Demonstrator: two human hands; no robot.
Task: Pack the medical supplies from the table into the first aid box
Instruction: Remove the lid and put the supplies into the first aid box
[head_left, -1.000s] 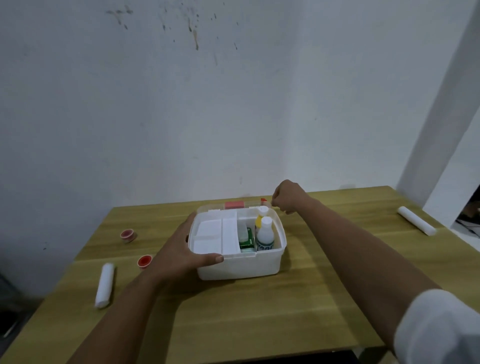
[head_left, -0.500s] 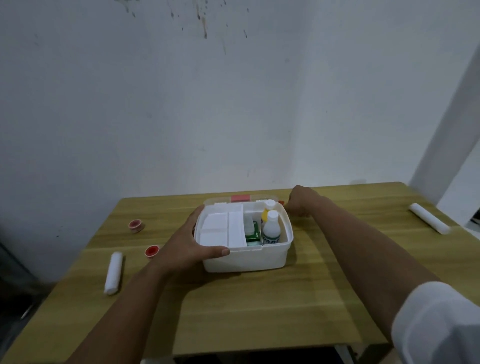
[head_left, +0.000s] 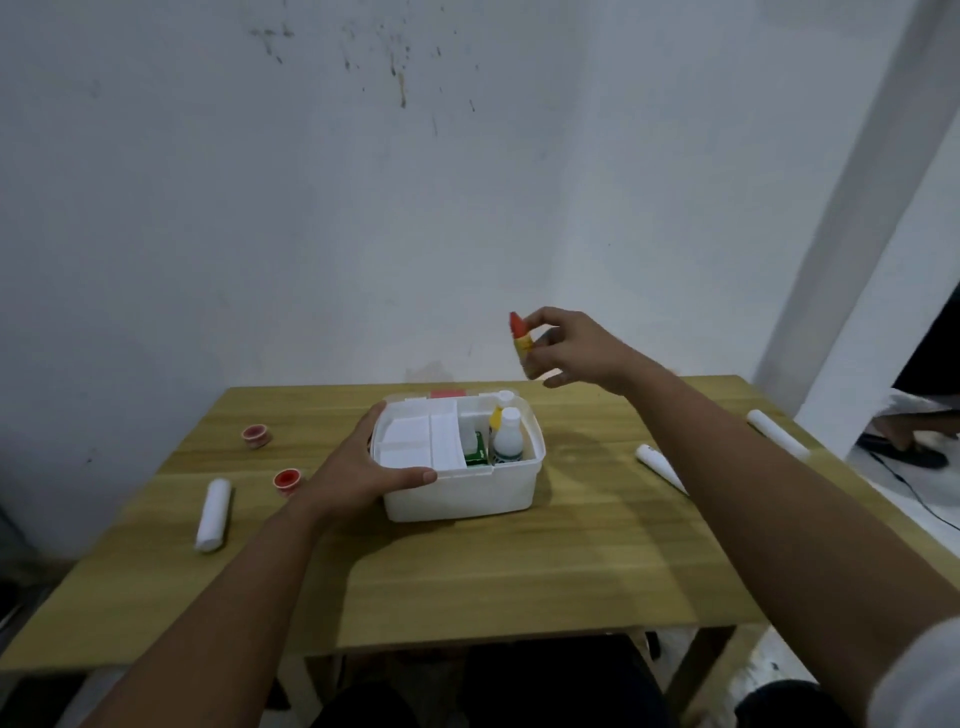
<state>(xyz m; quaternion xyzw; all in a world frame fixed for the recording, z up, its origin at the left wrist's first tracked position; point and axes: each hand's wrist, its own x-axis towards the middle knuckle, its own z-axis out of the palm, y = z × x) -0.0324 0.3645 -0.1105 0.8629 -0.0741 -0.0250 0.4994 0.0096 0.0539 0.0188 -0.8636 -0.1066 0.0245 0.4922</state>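
The white first aid box stands open in the middle of the wooden table. Inside it are a white tray insert, a green packet and a white bottle. My left hand grips the box's front left corner. My right hand is raised above and behind the box's right end, holding a small yellow bottle with a red cap. Loose on the table lie a white bandage roll and two red tape rolls at left, and two white rolls at right.
A white wall stands right behind the table. At the far right, on the floor beyond the table, are another person's foot in a dark sandal and a black cable.
My right hand has risen from the table behind the box's far right corner and now holds the small red-capped bottle in the air. My left hand has stayed on the box.
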